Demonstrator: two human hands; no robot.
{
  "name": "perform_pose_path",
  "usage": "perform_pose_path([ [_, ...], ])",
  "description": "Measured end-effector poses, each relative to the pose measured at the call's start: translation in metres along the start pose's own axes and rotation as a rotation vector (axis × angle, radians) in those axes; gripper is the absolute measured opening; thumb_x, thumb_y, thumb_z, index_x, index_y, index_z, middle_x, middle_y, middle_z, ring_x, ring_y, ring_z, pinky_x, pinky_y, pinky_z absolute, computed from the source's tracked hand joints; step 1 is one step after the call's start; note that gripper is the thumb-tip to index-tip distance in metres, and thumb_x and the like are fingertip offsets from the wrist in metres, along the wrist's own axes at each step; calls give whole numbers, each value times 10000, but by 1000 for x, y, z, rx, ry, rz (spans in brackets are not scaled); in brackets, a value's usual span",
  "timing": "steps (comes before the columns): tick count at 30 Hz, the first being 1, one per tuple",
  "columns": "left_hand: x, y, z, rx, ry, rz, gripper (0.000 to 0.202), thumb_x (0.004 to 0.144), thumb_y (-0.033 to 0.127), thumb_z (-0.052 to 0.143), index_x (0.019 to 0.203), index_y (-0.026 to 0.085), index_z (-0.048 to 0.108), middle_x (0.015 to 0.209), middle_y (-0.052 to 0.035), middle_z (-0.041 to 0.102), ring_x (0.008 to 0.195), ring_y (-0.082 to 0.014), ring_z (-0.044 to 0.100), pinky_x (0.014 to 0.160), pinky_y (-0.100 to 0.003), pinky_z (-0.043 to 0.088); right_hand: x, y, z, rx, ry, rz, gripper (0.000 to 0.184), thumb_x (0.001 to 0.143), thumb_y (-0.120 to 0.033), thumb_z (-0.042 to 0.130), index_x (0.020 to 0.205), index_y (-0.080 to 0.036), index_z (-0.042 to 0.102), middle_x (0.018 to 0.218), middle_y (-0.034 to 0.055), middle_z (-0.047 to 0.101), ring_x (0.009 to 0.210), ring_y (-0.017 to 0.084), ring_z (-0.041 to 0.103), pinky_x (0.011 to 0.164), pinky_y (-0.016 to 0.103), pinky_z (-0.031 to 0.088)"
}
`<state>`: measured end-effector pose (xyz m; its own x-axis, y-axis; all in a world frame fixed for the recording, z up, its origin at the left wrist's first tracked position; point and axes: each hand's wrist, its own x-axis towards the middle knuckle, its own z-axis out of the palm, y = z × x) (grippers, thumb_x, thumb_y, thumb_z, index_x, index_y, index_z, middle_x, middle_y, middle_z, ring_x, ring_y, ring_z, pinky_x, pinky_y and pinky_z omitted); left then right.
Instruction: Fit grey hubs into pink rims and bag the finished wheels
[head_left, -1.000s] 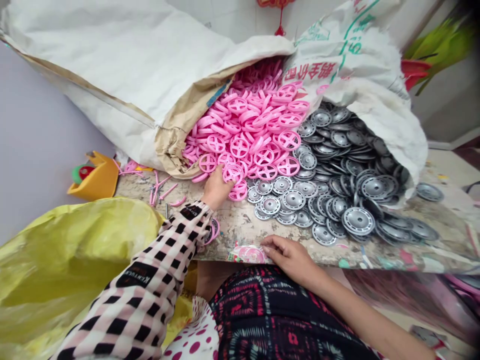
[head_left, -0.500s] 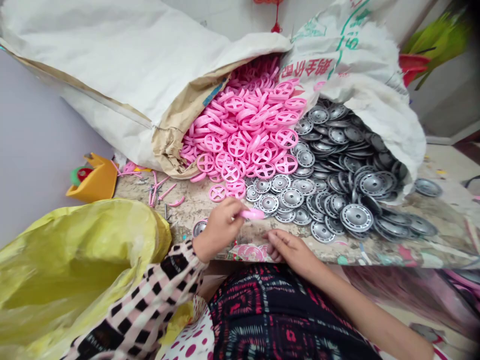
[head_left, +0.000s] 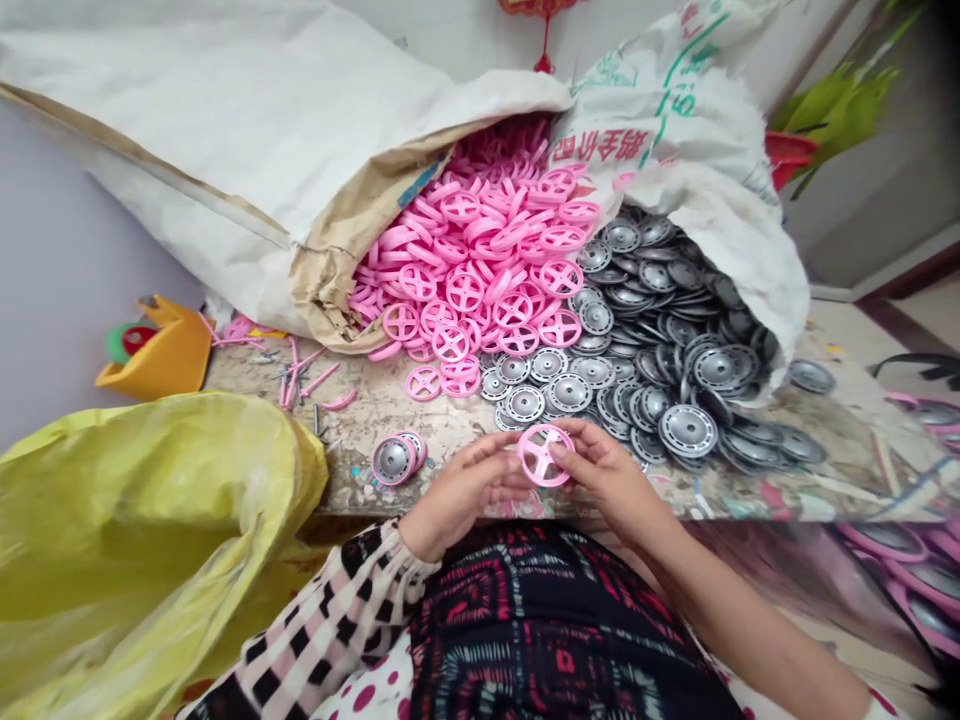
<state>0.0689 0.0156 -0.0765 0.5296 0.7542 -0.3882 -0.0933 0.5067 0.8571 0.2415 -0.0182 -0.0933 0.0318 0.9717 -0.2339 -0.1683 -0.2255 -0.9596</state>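
Yellow plastic sack [head_left: 127, 530] lay open at far left. On counter [head_left: 375, 410], pink rims with silver hubs [head_left: 394, 460] sat just left of hands. Left grip [head_left: 461, 495] and right grip [head_left: 611, 480] both closed on pink spoked wheel [head_left: 541, 455], held over counter's front edge. Wheel judged light, stiff, smooth plastic; best held by outer rim. Loose silver hubs [head_left: 660, 370] heaped further right

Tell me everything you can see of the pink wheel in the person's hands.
The pink wheel is a smooth, plastic-looking ring with four spokes meeting at a central hub. It is tilted, its face showing to the camera, and pinched at the rim between the fingertips of the left hand and right hand, over the worktop.
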Motion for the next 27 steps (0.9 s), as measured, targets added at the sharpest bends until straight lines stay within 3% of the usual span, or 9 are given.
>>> perform_pose_path([
  [2,1,-3,5,-120,-6,-124,326,777,288,667,1069,145,656,925,-98,674,775,-184,656,765,-371,557,-2,3,2,-158,-36,-93,317,831,-433,606,1068,-226,568,975,37,668,864,179,615,772,310,507],
  [4,3,-6,7,-142,60,-156,252,751,276,694,949,120,677,841,-83,678,709,-171,652,688,-329,567,-2,2,-1,-403,-34,-195,295,889,-434,518,1088,-227,583,1019,56,653,910,195,607,813,335,498],
  [6,5,-9,7,-158,127,-173,213,746,255,696,910,120,674,807,-78,686,670,-162,655,636,-293,563,4,-2,-9,-721,49,-340,335,923,-437,453,1123,-210,597,1033,90,630,924,220,586,818,361,481],
  [9,7,-11,5,-198,163,-191,226,768,232,677,965,124,657,874,-103,705,714,-180,681,670,-303,571,19,-14,-29,-1208,227,-540,430,920,-455,450,1212,-165,574,1087,153,596,981,292,527,843,435,432],
  [12,8,-12,5,-268,176,-207,235,790,238,667,992,123,631,918,-119,707,753,-198,694,728,-339,573,36,-23,-42,-1509,300,-578,499,885,-487,502,1261,-162,539,1187,171,572,1009,336,479,807,456,399],
  [18,6,-11,5,-395,139,-186,231,839,250,638,1034,129,612,997,-133,702,875,-210,692,846,-373,547,51,-21,-45,-1630,273,-586,494,877,-459,516,1269,-158,520,1140,156,610,1008,336,454,784,440,343],
  [23,5,-12,2,-394,134,-156,262,845,269,642,1071,145,596,1046,-126,689,893,-208,690,862,-372,540,37,-24,-42,-1521,305,-683,506,872,-486,517,1267,-170,529,1117,148,624,1013,326,481,838,452,335],
  [27,6,-14,4,-350,124,-123,288,809,305,683,1046,157,611,910,-76,687,771,-170,682,762,-321,556,10,-32,-28,-1355,-46,-699,509,873,-467,535,1299,-189,496,1104,118,625,1012,282,518,876,417,377],
])
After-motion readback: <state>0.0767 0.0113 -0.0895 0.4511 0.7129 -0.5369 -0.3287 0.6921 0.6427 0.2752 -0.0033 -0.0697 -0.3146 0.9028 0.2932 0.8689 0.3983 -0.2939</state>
